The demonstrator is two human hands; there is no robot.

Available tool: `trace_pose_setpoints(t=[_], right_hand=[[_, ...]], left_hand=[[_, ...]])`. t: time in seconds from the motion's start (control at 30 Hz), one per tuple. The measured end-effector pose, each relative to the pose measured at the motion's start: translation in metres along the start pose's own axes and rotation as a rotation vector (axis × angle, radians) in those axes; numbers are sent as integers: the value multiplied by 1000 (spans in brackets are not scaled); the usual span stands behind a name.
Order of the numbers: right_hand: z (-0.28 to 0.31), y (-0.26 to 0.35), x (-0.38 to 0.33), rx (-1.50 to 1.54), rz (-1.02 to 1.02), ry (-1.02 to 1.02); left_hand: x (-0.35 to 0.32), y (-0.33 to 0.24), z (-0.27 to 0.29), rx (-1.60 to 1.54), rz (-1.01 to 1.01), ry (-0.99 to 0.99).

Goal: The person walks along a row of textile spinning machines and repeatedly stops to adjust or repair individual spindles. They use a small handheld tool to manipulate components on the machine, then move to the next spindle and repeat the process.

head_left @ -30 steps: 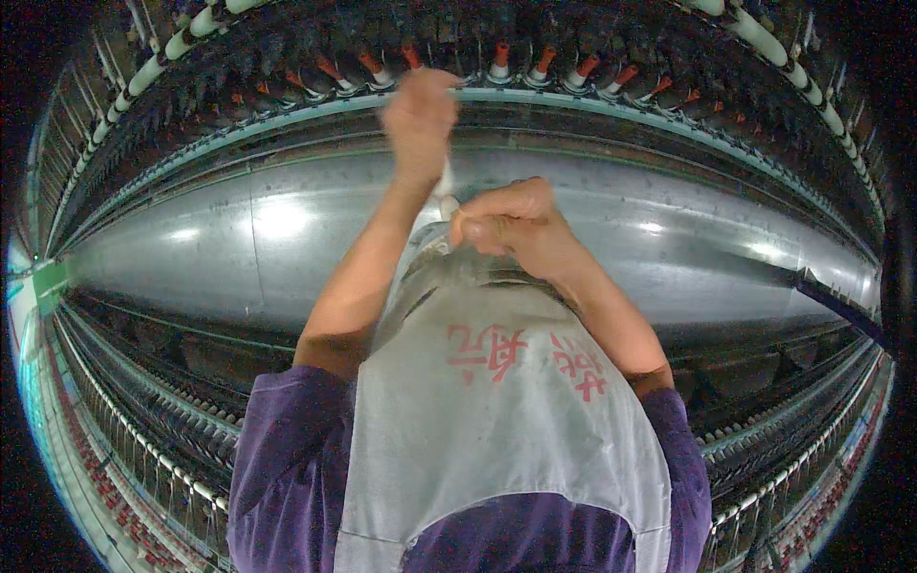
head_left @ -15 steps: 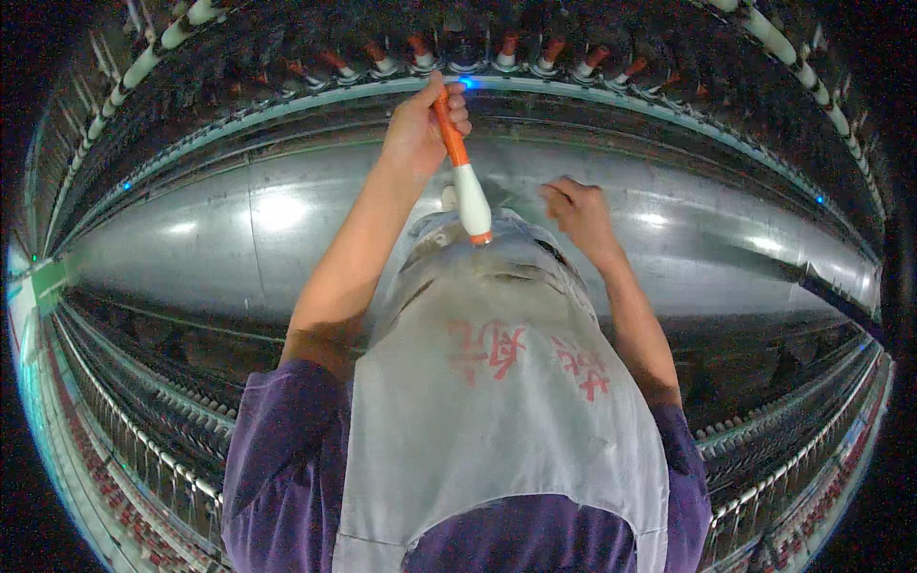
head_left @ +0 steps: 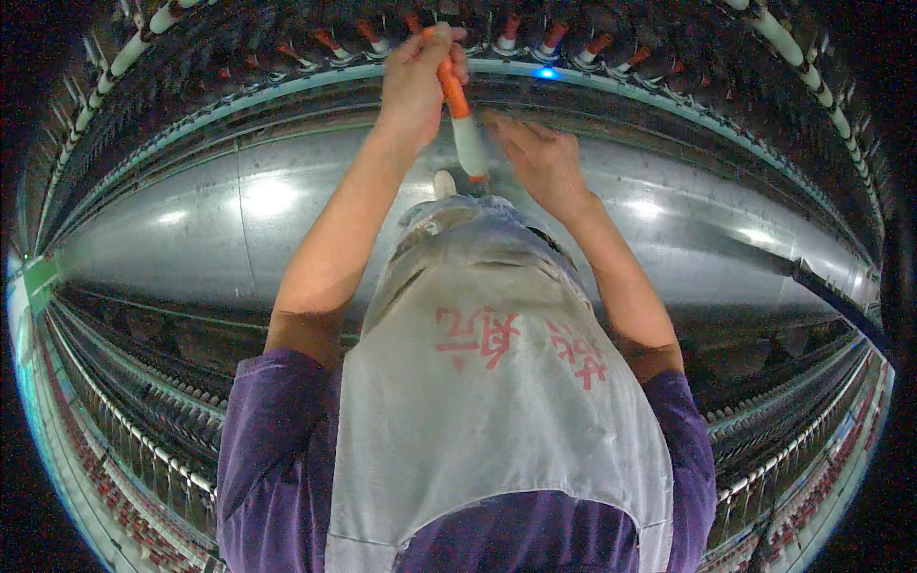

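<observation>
My left hand is closed around the orange upper part of a yarn bobbin. White yarn covers the lower part of the bobbin, and its orange tip slants down toward my apron. To the right of the bobbin is my right hand, apart from it, with the fingers pointing left. Motion smears those fingertips, so whether they pinch anything does not show. Beyond my hands, a row of orange tubes with white bases stands along the spinning machine.
A pale rail with a blue light runs below the tubes. Grey metal floor spreads between the machine rows, with a white shoe tip on it. My grey apron fills the lower middle. Another machine row lies nearer.
My left hand has lifted the bobbin farther up toward the row of tubes. My right hand has moved up and left, closer to the bobbin. The blue light has shifted right along the rail.
</observation>
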State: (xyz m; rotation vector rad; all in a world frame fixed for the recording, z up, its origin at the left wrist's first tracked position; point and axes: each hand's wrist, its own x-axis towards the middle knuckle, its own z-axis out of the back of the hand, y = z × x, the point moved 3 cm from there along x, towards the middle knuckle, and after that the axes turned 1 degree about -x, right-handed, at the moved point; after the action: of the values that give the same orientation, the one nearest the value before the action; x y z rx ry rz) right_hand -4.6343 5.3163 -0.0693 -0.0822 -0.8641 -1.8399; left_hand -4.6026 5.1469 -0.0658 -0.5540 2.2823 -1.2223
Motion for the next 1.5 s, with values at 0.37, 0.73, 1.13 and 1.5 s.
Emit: trace_pose_setpoints(t=[0.37,0.73,1.13,1.5], right_hand=[[-27,-58,-74,597,-671,518],[-19,-18,-16,358,-440,274],[-19,9,3,-504,299,121],[78,-54,107,-62,-181,-145]], left_hand=[[15,-35,56,-410,-90,-124],[14,4,36,-397,261,122],[-32,41,21,84,447,44],[-41,11,61,1381,-71,359]])
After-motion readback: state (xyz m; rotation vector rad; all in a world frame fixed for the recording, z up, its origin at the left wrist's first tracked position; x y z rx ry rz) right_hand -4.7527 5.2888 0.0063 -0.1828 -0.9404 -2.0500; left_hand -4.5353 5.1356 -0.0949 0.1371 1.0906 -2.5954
